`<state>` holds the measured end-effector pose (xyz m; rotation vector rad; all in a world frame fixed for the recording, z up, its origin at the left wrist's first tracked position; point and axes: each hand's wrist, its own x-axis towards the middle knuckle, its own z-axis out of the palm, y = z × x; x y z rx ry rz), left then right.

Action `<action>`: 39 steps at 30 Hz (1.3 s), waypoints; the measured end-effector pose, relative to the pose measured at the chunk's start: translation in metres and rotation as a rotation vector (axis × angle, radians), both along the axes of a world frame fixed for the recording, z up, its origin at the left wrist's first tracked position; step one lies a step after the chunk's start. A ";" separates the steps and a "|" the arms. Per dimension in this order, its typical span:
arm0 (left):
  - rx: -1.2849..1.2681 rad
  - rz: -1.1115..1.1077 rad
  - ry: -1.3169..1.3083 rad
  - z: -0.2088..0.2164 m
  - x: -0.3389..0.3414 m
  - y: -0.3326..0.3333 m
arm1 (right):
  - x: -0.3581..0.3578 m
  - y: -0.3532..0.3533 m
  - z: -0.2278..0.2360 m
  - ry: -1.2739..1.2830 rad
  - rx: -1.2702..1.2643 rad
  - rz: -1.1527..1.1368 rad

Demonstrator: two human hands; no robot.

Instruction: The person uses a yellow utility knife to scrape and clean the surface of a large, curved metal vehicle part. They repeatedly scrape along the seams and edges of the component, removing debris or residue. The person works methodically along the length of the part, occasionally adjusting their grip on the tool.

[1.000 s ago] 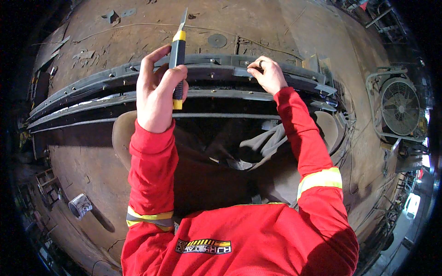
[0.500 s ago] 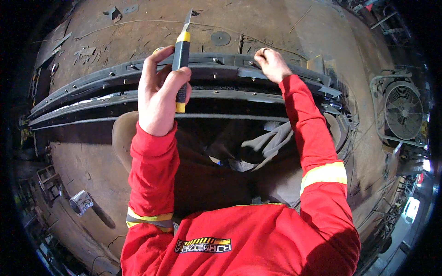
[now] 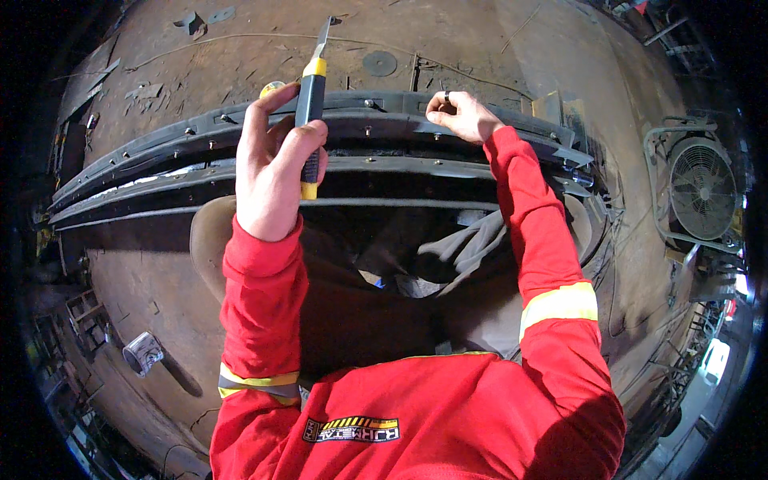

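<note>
My left hand [image 3: 272,160] is wrapped round a utility knife [image 3: 313,100] with a dark handle and yellow ends. Its blade is out and points away from me, above the strips. My right hand [image 3: 466,117] is closed, fingertips curled together over the far dark strip [image 3: 392,102], where a stud showed a moment ago. Whatever those fingers hold, if anything, is hidden. Long, slightly curved dark strips lie across in front of my knees, with several small bolts [image 3: 369,103] along them.
Beyond the strips, a round flat disc [image 3: 379,63], a thin cable [image 3: 352,38] and scraps lie on the brown metal surface. A small yellow round object [image 3: 272,88] shows behind my left fingers. A floor fan [image 3: 702,188] stands right; a bucket [image 3: 142,353] sits lower left.
My right hand has shifted slightly left and turned, its fingers now over the stud's place. The left hand with the knife has drifted a little left and uncovers more of the yellow object.
</note>
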<state>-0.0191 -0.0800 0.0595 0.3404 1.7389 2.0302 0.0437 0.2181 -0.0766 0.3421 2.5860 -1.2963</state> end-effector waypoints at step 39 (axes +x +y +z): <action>0.126 0.069 -0.028 0.007 -0.001 -0.033 | -0.014 -0.077 -0.029 0.280 0.712 0.662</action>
